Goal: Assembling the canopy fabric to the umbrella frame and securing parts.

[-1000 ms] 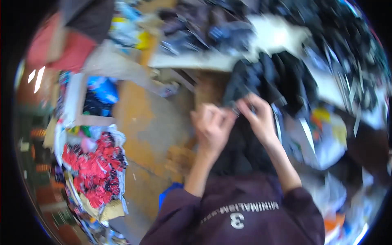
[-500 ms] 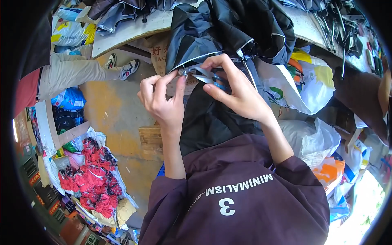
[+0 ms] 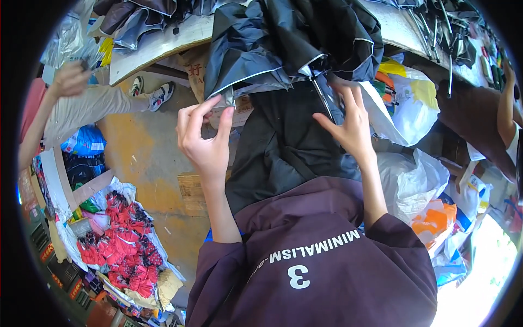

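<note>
A black umbrella (image 3: 245, 54) with a silver underside and a pale hem hangs over the table edge in loose folds. At its lower left corner my left hand (image 3: 202, 136) pinches the canopy edge between thumb and fingers, a bit of silver lining showing there. Its metal shaft (image 3: 321, 98) slants down to the right from the gathered cloth. Just right of the shaft my right hand (image 3: 353, 122) is open, thumb and fingers apart, with nothing visible in it; its fingertips are slightly blurred. Black cloth (image 3: 283, 141) covers my lap below both hands.
The white table (image 3: 158, 52) runs along the far side, bearing more umbrellas (image 3: 131, 22). Plastic bags (image 3: 411, 180) stand at my right. Red folded pieces (image 3: 125, 240) fill a container at left, near a wooden block (image 3: 193, 191). A co-worker's hand (image 3: 71, 79) is far left.
The blue-handled snips have left my right hand, which has opened and moved right and down. My left hand keeps the canopy edge, slightly lower left. A co-worker's arm has appeared at left.
</note>
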